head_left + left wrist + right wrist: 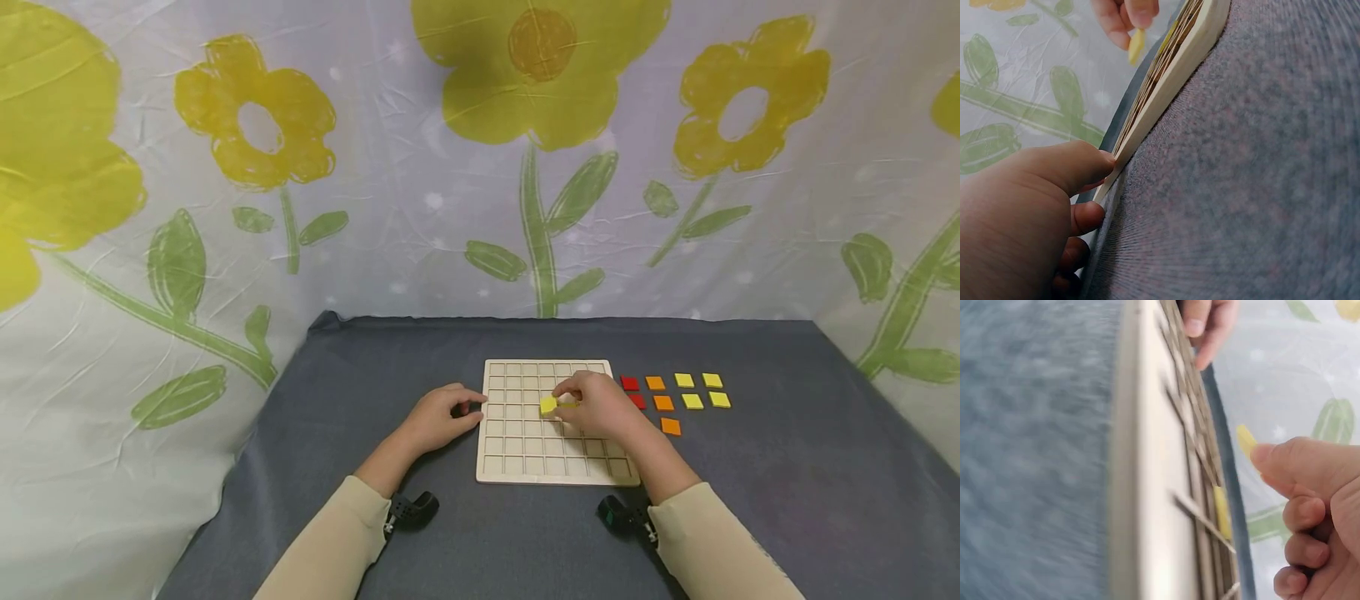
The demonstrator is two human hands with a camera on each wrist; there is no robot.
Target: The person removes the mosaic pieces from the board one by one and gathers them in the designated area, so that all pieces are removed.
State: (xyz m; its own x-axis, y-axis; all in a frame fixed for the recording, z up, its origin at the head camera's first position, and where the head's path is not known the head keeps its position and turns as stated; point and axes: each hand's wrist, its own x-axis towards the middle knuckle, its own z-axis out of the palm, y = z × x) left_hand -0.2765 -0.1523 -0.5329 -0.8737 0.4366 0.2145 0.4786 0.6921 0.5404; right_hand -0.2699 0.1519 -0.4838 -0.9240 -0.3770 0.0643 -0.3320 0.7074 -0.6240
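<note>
A pale wooden board [517,471] with a square grid lies on the dark cloth. My left hand [442,417] is at its left edge, thumb and index fingertips touching the rim a little apart, as the left wrist view also shows. Over the board's middle, my right hand [596,404] pinches a yellow square tile [548,406] between thumb and fingers. In the right wrist view this tile [1246,440] stands tilted above the board. Another yellow tile [1222,512] lies in the grid, partly hidden by my right hand in the head view.
Right of the board lie red tiles [629,383], orange tiles [663,402] and several yellow tiles [693,402] in loose columns. The dark cloth [510,542] covers the table. A flowered curtain [405,225] hangs behind and at the sides.
</note>
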